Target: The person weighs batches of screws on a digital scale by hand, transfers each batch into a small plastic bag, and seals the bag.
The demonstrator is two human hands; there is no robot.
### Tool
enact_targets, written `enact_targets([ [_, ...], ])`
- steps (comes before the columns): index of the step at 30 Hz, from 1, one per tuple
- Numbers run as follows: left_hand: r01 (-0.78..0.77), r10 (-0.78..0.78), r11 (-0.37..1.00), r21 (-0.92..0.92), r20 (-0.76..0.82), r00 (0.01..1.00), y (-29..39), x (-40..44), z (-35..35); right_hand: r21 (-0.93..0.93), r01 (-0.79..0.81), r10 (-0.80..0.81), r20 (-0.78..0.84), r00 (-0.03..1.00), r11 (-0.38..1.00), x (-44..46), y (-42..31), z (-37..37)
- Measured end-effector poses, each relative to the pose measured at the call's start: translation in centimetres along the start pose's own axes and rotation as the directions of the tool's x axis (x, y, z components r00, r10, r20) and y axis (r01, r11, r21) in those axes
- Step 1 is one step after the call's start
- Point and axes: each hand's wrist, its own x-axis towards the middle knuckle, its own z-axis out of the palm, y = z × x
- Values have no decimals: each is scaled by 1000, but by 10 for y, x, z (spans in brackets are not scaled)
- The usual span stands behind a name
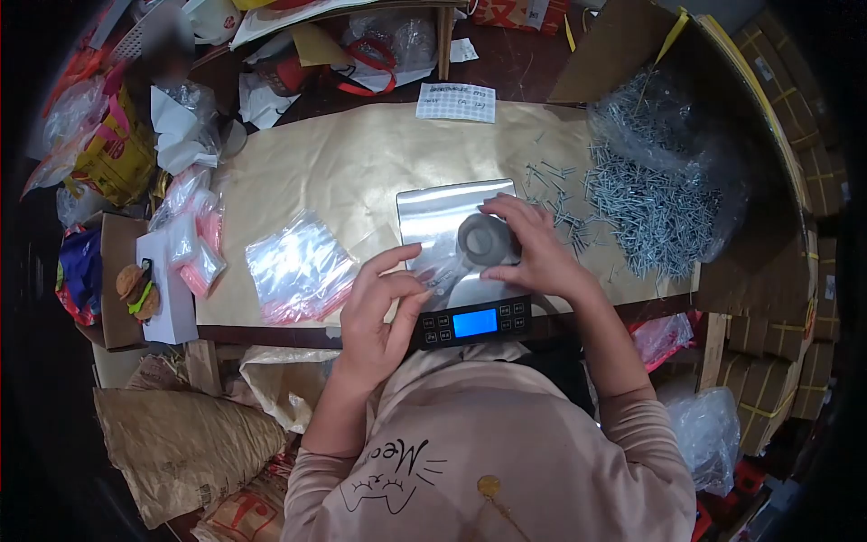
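Observation:
A kitchen scale (415, 212) with a steel top and a lit blue display lies in front of me. On its plate is a round grey cup (486, 240), and my right hand (537, 248) is wrapped round its right side. My left hand (384, 303) pinches what looks like a small clear plastic bag (440, 275) at the scale's left front, beside the cup. Glare blurs the bag, so its contents are hard to make out. To the left lies a stack of clear zip bags (302, 266) with pink edges.
A large heap of screws (655, 203) spills from clear plastic on the right, with several loose screws (551, 176) near the scale. A labelled sheet (456, 103) lies at the back of the brown paper (334, 154). At left are a white box (166, 285) and bundled bags (194, 248).

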Motion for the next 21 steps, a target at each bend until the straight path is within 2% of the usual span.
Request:
enact_targets([
  [1,61,-60,995,-77,23,998,-3,-4,1,-29,47,-47,-14,999,998,1,-7,2],
  [2,124,-117,980,-154,54,992,-4,-8,1,74,90,-87,-48,995,993,0,-15,-3],
  [5,109,-108,965,-239,20,994,2,-7,8,208,207,-225,65,972,956,6,-38,-21],
  [6,113,-115,952,-283,7,993,5,-7,11,197,247,-253,6,967,949,7,-45,-21],
  [8,119,-136,922,-368,-21,990,11,-6,14,106,306,-308,2,951,946,5,-55,-24],
  [10,150,-145,944,-293,36,989,16,-3,13,22,351,-351,6,936,936,4,-62,-21],
  [14,207,-187,961,-181,122,975,13,-5,11,-18,352,-351,30,936,936,0,-65,-15],
  [17,306,-271,931,-197,183,945,17,-5,9,-29,383,-382,19,924,923,-1,-67,-12],
  [21,267,-215,942,-203,246,945,20,-8,4,-24,479,-479,-6,878,878,-3,-69,-8],
])
